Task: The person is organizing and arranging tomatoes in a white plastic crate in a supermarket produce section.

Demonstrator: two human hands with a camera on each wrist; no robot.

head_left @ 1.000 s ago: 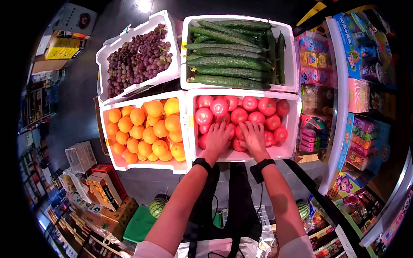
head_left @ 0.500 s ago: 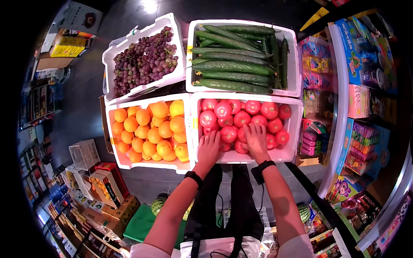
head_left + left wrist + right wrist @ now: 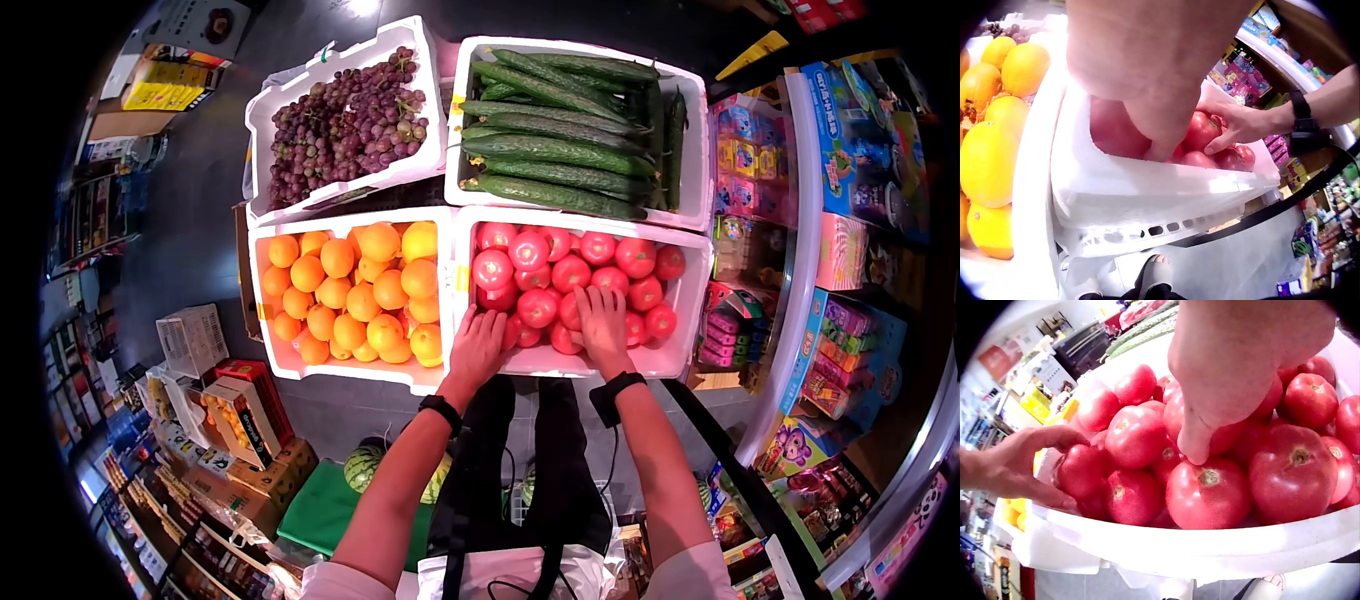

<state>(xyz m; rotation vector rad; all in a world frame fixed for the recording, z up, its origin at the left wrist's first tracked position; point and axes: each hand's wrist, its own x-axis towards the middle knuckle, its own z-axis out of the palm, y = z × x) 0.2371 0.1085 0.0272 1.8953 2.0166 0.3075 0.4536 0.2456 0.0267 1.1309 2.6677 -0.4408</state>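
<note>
Red tomatoes [image 3: 560, 265] fill a white foam box [image 3: 545, 362] right in front of the person; both hands are inside it, at its 6 o'clock side; the left hand [image 3: 480, 345] sits in the near corner, at about 7 o'clock; its thumb and fingers curl round a corner tomato [image 3: 1082, 472], thumb on top and fingers under; the right hand [image 3: 603, 322] is near the middle of that edge; its fingers bend over a middle tomato [image 3: 1200, 130], with the thumb against its side; the two hands are near each other but apart; oranges [image 3: 350, 290] lie in the box at 9 o'clock from the tomatoes; cucumbers [image 3: 560, 140] are at 12 o'clock; purple grapes [image 3: 345, 125] are at 10 o'clock.
</note>
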